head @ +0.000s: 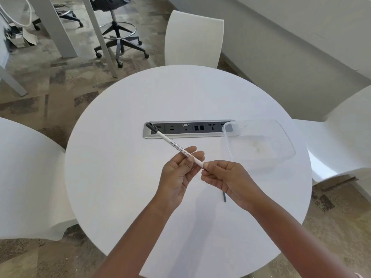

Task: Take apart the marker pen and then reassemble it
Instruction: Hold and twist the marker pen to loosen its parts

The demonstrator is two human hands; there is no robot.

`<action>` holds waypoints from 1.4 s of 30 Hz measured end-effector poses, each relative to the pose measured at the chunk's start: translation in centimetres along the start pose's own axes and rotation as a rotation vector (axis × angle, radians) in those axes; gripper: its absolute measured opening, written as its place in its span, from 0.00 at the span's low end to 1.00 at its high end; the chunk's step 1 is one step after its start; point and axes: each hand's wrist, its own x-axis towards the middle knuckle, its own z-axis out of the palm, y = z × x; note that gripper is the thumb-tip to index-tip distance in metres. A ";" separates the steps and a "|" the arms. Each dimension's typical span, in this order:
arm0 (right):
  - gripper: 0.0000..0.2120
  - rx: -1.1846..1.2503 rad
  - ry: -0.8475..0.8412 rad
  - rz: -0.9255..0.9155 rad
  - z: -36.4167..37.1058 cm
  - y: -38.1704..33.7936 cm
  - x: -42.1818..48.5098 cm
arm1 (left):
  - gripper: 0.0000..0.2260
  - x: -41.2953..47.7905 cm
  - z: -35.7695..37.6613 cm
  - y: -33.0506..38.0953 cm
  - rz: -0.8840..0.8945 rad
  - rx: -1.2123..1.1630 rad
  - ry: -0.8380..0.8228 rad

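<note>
Right now I am seeing the pen [176,145] held above the table [124,177] near the middle of the frame, slanting from its dark capped end at upper left, over the socket strip [188,128], down to its white rear end at lower right. Printed lettering is running along the white barrel. The left hand [176,175] is pinching the barrel near its rear part, with the thumb and fingers closed around it and the other fingers lying loosely behind. The right hand [226,177] is closing its fingertips on the very end of the pen, just beside the left hand; whatever it is gripping there is hiding under the fingers, so I cannot tell whether an end plug is on or off. A thin dark rod [224,196] is lying on the table below the right hand, partly covered by it. A clear empty tub [259,145] is sitting right of centre, its near corner overlapping the right end of the strip. White chairs are standing around the table at the top [193,37], left [26,177] and right [347,137] of the frame, and a wheeled stool [120,39] is standing at upper left.
</note>
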 end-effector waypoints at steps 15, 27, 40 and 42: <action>0.08 -0.073 0.093 -0.101 -0.1 -0.1 -0.7 | 0.07 -0.6 1.2 -0.8 0.083 -0.022 0.132; 0.11 -0.660 0.188 -0.524 0.1 1.1 -0.9 | 0.05 -0.9 1.6 -0.7 -0.021 -0.107 0.254; 0.00 -1.479 0.219 -1.069 -0.8 2.1 -0.5 | 0.04 -0.7 1.7 -0.8 -0.043 -0.123 0.280; 0.03 -1.075 0.266 -0.757 0.0 1.8 -0.8 | 0.05 -0.7 1.4 -0.8 -0.045 -0.087 0.273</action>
